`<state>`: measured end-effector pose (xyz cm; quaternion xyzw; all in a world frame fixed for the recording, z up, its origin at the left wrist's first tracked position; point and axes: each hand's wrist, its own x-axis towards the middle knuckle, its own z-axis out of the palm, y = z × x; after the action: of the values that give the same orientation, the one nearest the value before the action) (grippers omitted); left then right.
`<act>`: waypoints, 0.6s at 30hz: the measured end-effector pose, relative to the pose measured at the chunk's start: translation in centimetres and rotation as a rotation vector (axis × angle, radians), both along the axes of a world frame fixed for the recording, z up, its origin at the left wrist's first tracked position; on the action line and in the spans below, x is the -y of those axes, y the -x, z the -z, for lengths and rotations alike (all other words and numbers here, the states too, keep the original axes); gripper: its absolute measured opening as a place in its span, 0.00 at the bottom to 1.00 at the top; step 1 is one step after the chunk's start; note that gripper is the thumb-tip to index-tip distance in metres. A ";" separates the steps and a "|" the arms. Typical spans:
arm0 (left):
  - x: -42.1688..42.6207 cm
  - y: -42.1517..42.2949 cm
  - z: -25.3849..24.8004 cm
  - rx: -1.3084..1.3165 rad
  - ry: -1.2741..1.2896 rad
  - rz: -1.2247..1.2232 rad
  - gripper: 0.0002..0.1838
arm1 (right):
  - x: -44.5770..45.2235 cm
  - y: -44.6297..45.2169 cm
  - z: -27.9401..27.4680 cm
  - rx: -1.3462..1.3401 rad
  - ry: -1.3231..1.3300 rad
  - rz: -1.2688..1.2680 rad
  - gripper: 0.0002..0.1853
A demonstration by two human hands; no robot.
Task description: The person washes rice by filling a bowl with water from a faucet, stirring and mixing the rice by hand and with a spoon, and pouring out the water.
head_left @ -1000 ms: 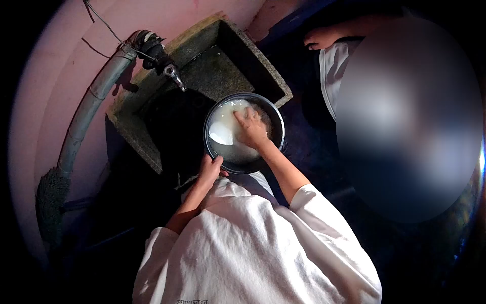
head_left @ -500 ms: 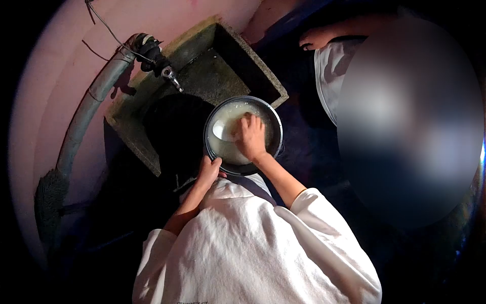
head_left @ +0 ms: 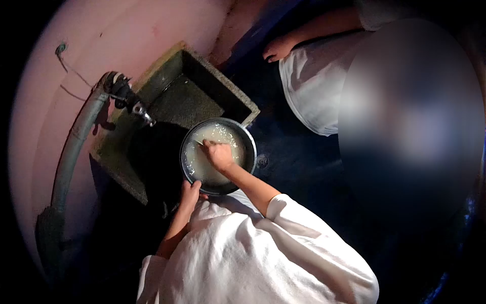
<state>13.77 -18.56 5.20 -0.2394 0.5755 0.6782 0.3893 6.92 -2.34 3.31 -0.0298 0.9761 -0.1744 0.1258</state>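
A round dark metal pot (head_left: pixel 253 152) rests close against my lap at the front of the sink. Cloudy water (head_left: pixel 203 168) fills its lower part, with small white grains that look like rice floating in it. At the pot's near left rim, my left hand (head_left: pixel 191 191) grips the edge with the thumb on top. Inside the pot my right hand (head_left: pixel 218 155) is closed, knuckles up, over the water. A thin pale edge (head_left: pixel 198 142) sticks out at its fingertips; what it belongs to is hidden.
A concrete sink (head_left: pixel 223 76) stands ahead against a pink wall (head_left: pixel 152 30). Its metal tap (head_left: pixel 144 114) hangs from a thick grey pipe (head_left: pixel 76 137) on the left. Another person's hand (head_left: pixel 278 48) and light clothing (head_left: pixel 314 86) are at the upper right, partly blurred.
My right hand has gone from spread fingers to a closed grip. The white oval shape seen in the water is gone from sight. The view has shifted, and more of the other person shows.
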 end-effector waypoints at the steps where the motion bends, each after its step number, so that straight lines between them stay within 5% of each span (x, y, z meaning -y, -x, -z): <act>1: 0.0 -0.1 -0.1 -0.029 0.001 -0.017 0.21 | -0.3 0.5 -0.8 0.135 -0.034 0.032 0.13; 3: 0.0 -0.4 0.3 -0.064 -0.036 -0.033 0.21 | -0.5 0.4 -0.8 0.253 -0.111 0.045 0.14; 5: 0.1 -0.3 0.5 -0.024 -0.030 -0.025 0.22 | -0.5 -0.8 2.0 -0.168 0.005 0.089 0.11; 9: 0.1 -0.1 -0.7 -0.036 -0.060 -0.032 0.21 | 0.5 -0.2 -1.5 -0.076 0.055 0.031 0.21; 11: 0.1 0.1 -0.7 -0.014 -0.031 -0.017 0.21 | 0.5 -0.1 1.6 -0.085 0.036 -0.004 0.22; 18: 1.6 0.4 0.2 -0.070 -0.049 0.027 0.23 | 1.0 2.0 2.5 -0.168 -0.058 -0.025 0.12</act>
<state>13.36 -20.21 4.96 -0.1980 0.5750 0.6948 0.3839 4.89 -3.35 0.85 -0.0531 0.9874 -0.1416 0.0466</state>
